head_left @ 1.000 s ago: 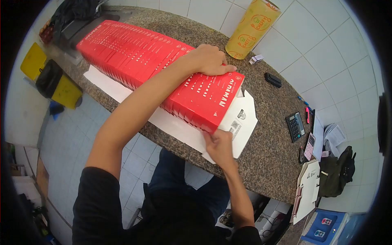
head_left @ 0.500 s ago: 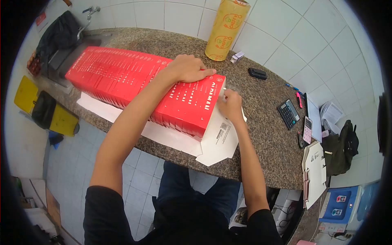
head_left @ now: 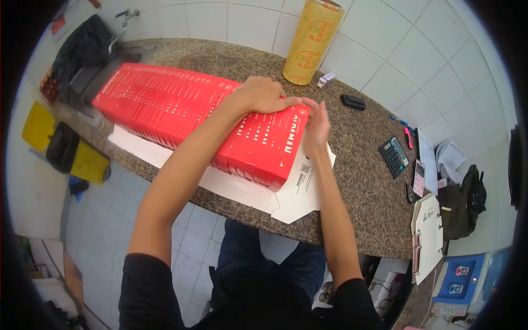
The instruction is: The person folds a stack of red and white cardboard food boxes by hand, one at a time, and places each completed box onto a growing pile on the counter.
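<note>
A long row of red folded cardboard boxes (head_left: 181, 107), packed tightly side by side with white lettering, lies along the counter. My left hand (head_left: 264, 94) rests on top near the row's right end, thumb stretched toward the corner and other fingers toward the far edge, their tips partly hidden. At the right end face, my right hand (head_left: 318, 129) stands upright with its fingers extended, the palm side against the boxes and the fingertips near the top corner. White cardboard sheets (head_left: 300, 201) lie under the row and stick out at the front and right.
A yellow roll (head_left: 308, 49) stands by the tiled wall, near a small box (head_left: 326, 80) and a black case (head_left: 352, 102). Calculators (head_left: 394, 157), pens and papers lie to the right. A sink (head_left: 82, 91) is at left, above a yellow bin (head_left: 88, 162).
My right hand has gone from curled fingers low at the end face to straightened fingers higher up by the top corner. My left hand stays on top. The whole view has shifted slightly.
</note>
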`<state>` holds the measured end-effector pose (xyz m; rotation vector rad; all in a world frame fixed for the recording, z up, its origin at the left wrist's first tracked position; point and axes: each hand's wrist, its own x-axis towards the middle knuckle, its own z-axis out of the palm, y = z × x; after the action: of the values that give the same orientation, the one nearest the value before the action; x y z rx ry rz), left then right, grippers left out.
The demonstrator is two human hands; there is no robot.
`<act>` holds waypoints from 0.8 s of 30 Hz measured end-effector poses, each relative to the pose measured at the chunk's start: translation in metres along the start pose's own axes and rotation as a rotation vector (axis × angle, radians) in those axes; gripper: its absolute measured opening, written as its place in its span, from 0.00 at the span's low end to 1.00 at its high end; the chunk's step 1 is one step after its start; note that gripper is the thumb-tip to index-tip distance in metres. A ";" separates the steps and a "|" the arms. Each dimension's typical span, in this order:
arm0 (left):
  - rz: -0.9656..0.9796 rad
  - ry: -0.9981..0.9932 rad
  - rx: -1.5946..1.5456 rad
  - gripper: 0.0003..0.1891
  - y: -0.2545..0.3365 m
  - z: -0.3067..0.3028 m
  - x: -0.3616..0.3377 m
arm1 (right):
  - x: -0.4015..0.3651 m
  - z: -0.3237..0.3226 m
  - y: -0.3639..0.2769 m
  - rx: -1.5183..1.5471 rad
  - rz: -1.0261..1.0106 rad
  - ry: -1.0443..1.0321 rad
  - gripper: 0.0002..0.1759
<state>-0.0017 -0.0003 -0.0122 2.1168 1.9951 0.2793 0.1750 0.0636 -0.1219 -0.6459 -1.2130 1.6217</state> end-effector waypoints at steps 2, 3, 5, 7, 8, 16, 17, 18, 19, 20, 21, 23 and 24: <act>0.002 0.046 0.051 0.35 -0.008 0.008 0.008 | 0.024 0.006 0.037 0.246 0.063 -0.193 0.37; 0.009 0.047 0.061 0.35 -0.008 0.008 0.007 | 0.032 0.009 0.050 0.480 0.133 -0.406 0.38; 0.048 0.137 0.016 0.35 -0.007 0.010 0.004 | 0.020 0.031 0.025 0.470 0.207 -0.291 0.37; 0.044 0.097 0.004 0.35 -0.005 0.006 0.003 | 0.007 0.030 0.019 0.454 0.288 -0.170 0.36; 0.032 0.059 -0.011 0.35 -0.005 0.005 0.003 | -0.001 0.027 0.022 0.074 0.014 -0.010 0.35; -0.003 0.027 0.016 0.36 0.000 0.002 0.001 | -0.143 0.065 -0.030 0.222 0.392 0.166 0.40; 0.003 0.041 0.007 0.36 -0.001 0.002 0.001 | -0.141 0.077 -0.025 0.229 0.387 0.171 0.40; 0.013 0.033 0.015 0.36 -0.001 0.006 0.000 | -0.137 0.090 -0.020 0.258 0.335 0.259 0.40; 0.019 0.064 0.020 0.36 -0.002 0.008 0.000 | -0.135 0.096 -0.020 0.287 0.279 0.347 0.41; 0.028 0.099 0.023 0.36 -0.004 0.008 0.002 | -0.136 0.090 -0.028 0.308 0.327 0.263 0.40; 0.043 0.097 0.029 0.36 -0.005 0.007 0.001 | -0.138 0.072 -0.025 0.314 0.316 0.274 0.40; 0.037 0.111 0.010 0.37 -0.007 0.010 0.002 | -0.144 0.025 -0.012 -0.081 0.197 0.056 0.42; 0.008 0.082 0.018 0.37 -0.004 0.005 0.001 | -0.154 0.019 -0.033 -0.140 0.107 0.197 0.41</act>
<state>-0.0038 0.0004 -0.0180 2.1577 2.0420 0.3571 0.2315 -0.0838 -0.1049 -0.9504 -1.1701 1.5290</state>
